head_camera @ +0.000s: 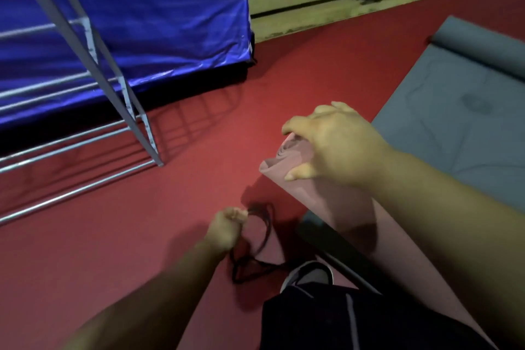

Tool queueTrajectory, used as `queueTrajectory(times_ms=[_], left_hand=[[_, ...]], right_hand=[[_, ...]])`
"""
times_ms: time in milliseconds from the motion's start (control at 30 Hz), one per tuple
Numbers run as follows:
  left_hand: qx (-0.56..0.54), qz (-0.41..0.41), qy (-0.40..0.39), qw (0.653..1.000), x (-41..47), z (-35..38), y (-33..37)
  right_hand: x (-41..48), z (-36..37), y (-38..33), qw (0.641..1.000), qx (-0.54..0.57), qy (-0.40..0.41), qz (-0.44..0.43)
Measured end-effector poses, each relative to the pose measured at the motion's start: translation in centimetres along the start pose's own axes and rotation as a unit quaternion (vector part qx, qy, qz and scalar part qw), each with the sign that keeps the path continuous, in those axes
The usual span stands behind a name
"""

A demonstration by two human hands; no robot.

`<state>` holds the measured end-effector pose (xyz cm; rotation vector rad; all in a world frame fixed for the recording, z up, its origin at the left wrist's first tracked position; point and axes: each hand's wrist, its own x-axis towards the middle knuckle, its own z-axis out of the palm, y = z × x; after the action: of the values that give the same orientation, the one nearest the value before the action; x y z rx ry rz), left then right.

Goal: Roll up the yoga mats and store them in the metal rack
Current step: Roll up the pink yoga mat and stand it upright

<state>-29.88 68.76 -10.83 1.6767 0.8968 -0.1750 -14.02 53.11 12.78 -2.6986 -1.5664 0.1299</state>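
A rolled pink yoga mat [335,207] stands tilted near the centre, its spiral end facing up. My right hand [335,145] grips that top end. Lower left of it, my left hand [225,229] is closed on a black cord [261,241] that loops down onto the red floor. A grey yoga mat [460,111] lies flat at the right, its far end partly rolled. The metal rack [85,133] with horizontal bars stands at the left, apart from both hands.
A blue tarp-covered block [159,25] sits behind the rack. A wooden strip [326,8] and dark bags lie at the top. My shoe [309,274] and dark trouser leg are at the bottom centre. A dark flat mat edge [338,247] lies beside the pink roll.
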Motion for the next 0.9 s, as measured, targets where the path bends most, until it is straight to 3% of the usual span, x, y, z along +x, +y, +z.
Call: queueTrajectory(times_ms=[200,400,533,733,833,900], left_hand=[[-0.111,0.146,-0.036,0.982,-5.4,0.8,20.0],[-0.077,0.295,-0.072,0.950,-18.5,7.9,35.8],[-0.051,0.320,-0.172,0.930,-27.8,15.7,39.5],[-0.095,0.319,-0.215,0.918,-35.2,23.9,39.7],[-0.112,0.334,-0.198,0.915,-35.5,24.7,39.0],[-0.134,0.331,-0.206,0.911,-35.4,24.9,39.0]], right_hand=[[-9.6,-8.6,5.1,0.986,-0.003,0.130,0.100],[-25.8,-15.5,8.3,0.924,0.041,0.287,0.251],[-34.4,-16.0,9.1,0.866,0.047,0.386,0.315],[-39.9,-15.9,8.7,0.837,0.153,0.429,0.305],[-41.1,-15.6,9.5,0.768,0.257,0.502,0.304],[-41.9,-15.5,10.0,0.693,0.311,0.572,0.309]])
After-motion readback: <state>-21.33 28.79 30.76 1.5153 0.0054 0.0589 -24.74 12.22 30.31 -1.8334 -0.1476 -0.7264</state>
